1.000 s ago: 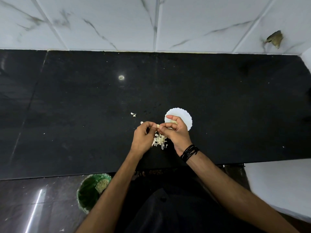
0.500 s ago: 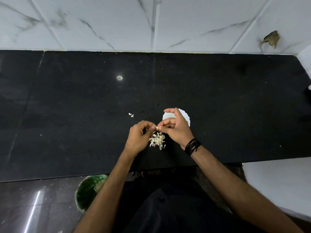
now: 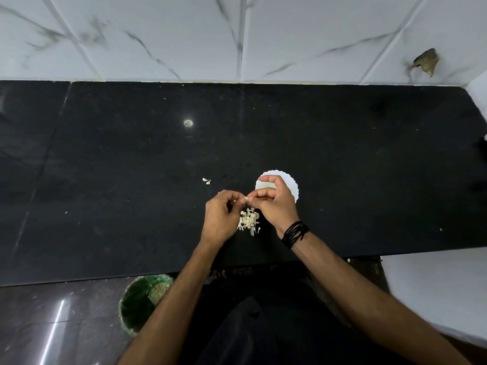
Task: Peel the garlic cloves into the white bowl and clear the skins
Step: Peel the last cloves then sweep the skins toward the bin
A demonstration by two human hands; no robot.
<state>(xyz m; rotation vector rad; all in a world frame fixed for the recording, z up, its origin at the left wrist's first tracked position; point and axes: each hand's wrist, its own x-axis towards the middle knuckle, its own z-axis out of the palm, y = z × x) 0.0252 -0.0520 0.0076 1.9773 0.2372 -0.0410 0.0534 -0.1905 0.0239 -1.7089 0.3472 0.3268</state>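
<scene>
My left hand and my right hand meet over the black counter, fingertips pinched together on a small garlic clove. Right below the fingertips lies a loose pile of pale garlic skins. The white bowl with a scalloped rim stands just behind my right hand, which hides most of it; its contents cannot be seen. A stray bit of skin lies to the left of the bowl.
The black counter runs to a white marble-tiled wall at the back. A green bin stands on the floor under the counter's front edge, at my left. A white surface sits at the lower right.
Both hands stay pinched on the clove above the skin pile. My right index finger has lifted and arched over the bowl, covering more of it.
</scene>
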